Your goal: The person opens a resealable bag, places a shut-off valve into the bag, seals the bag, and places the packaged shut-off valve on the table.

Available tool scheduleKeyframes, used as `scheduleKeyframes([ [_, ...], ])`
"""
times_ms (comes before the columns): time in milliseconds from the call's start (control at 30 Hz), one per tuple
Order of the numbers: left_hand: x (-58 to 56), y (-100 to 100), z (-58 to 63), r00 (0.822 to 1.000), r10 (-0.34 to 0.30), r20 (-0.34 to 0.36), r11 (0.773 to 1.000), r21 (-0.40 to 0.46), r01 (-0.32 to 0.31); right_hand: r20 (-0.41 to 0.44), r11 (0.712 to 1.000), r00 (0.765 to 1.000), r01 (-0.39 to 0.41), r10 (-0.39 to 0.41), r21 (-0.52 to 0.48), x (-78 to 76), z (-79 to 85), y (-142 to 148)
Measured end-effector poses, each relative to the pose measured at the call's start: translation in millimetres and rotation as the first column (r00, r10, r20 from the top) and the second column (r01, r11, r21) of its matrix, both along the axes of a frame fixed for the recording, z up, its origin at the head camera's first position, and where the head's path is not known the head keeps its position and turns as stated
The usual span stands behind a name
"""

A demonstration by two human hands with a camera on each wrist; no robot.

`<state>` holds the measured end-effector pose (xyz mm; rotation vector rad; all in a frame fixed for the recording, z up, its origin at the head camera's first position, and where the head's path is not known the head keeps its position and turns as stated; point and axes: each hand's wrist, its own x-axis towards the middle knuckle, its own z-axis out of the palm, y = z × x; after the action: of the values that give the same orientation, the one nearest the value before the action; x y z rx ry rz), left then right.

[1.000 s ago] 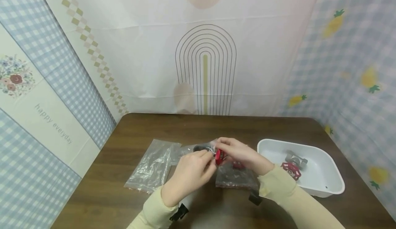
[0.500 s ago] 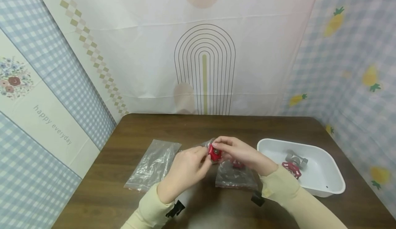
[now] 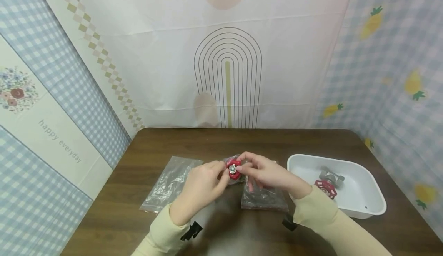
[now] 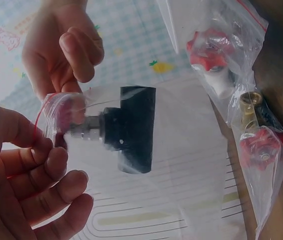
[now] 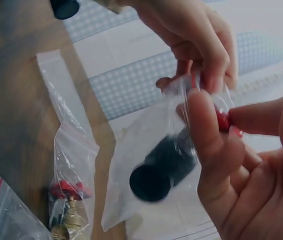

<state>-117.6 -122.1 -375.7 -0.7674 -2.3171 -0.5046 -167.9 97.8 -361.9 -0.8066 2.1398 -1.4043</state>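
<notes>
A valve with a red handwheel and a black T-shaped body is up in front of me, in a clear zip bag with a red strip at its mouth. My left hand pinches the bag's mouth beside the wheel, as the left wrist view shows. On the other side, my right hand pinches the wheel's rim; the right wrist view has its fingers against the red edge. The wheel's metal centre faces the head camera. From there, the black body is hidden behind wheel and hands.
At right, a white tub holds a grey valve with a red wheel. A flat clear bag lies left on the table; another bag lies below my right hand. Bagged valves with red wheels show in the left wrist view.
The valve has shifted slightly left and turned, so its red wheel now faces the head camera. Both hands moved left with it, and the right fingers changed position on the wheel.
</notes>
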Motion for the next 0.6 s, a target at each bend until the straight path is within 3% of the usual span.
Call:
scheduleKeyframes([
  [300, 2.2, 1, 1.8, 1.0, -0.002, 0.006, 1.0, -0.007, 0.003, -0.186, 0.993, 0.98, 0.08, -0.063, 0.082, 14.0, 4.1, -9],
  [600, 3.6, 5, 0.6, 1.0, 0.0, 0.004, 1.0, -0.029, 0.0, -0.4, 0.974, 0.911, 0.171, -0.098, 0.151, 21.8, 5.1, -13],
])
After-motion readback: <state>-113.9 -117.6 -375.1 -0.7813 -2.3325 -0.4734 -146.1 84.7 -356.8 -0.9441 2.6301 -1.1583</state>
